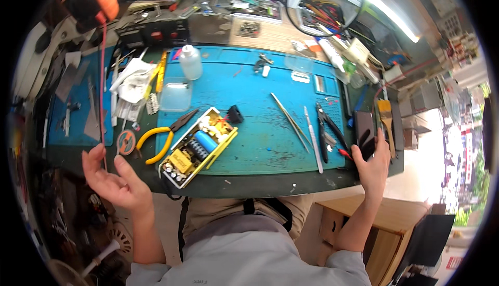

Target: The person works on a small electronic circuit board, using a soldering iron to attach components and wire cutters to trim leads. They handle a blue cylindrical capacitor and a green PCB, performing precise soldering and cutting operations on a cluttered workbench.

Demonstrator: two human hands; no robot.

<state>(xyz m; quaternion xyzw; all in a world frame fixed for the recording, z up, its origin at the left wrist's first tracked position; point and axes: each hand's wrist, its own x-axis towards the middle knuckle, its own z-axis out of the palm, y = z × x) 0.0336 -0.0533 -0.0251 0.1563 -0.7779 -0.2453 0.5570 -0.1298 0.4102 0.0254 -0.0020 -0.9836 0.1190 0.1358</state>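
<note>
My left hand (119,182) is raised at the bench's left front edge, palm up and fingers apart, holding nothing. Beside it hang a thin red cable (103,93) and a roll of solder wire (126,142). At the right edge, my right hand (373,165) has its thumb and fingers around a black object (367,143), whose kind I cannot make out. An open power supply board (198,148), with a blue capacitor and yellow transformer, lies tilted at the mat's left front. Yellow-handled pliers (167,139) touch its left side.
On the blue mat (249,156) lie tweezers (291,122), a slim metal tool (313,140) and black cutters (327,127). A white bottle (191,63) and clear tray (175,96) stand behind the board. A brush (385,114) lies at right; a magnifier ring (287,10) hangs above.
</note>
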